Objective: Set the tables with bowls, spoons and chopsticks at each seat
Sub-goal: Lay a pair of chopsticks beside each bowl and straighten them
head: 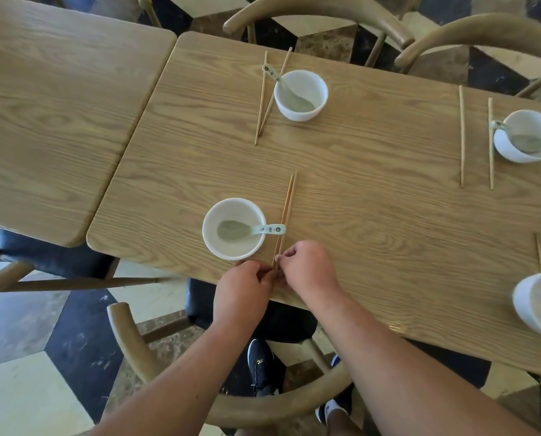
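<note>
Partly hidden chopsticks, left hand, right hand pinching, bowl cropped

Both arms reach forward and converge, the left forearm and right forearm bare. The left hand has its fingers curled in, tips pinching the near ends of the chopsticks. The right hand, touching it and slightly farther forward, pinches the same ends with curled fingers. Both hands have their backs turned up.
</note>
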Demonstrator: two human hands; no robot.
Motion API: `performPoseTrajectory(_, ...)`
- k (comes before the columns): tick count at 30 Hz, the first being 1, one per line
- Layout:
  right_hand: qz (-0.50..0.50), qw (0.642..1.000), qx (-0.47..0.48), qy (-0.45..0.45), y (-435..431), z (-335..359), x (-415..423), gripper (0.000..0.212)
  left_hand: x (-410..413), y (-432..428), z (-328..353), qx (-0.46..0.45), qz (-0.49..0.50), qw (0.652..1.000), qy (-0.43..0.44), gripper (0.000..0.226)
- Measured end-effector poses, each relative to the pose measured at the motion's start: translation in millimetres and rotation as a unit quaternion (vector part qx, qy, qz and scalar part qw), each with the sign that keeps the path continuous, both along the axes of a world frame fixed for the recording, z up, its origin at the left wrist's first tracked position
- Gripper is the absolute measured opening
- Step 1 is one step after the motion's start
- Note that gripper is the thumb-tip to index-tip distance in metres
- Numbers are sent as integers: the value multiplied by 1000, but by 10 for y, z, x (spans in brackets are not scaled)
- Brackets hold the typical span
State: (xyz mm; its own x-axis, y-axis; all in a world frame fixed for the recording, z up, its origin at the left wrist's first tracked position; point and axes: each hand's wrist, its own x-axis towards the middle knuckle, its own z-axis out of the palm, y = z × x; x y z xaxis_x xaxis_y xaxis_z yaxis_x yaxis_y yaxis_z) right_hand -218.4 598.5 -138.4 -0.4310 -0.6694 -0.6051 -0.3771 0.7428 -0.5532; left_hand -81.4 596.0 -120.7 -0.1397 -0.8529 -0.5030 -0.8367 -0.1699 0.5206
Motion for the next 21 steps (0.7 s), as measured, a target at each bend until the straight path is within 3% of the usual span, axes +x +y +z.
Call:
performPoseTrajectory(5, -30, 998, 1, -64, 16, -100, -8, 20, 50, -28, 3, 15, -7, 1000, 6, 18)
performPoseTrajectory(21, -50, 996, -6, -67, 57, -74, -6, 19, -13, -32, -14, -2, 7, 1000, 24, 19)
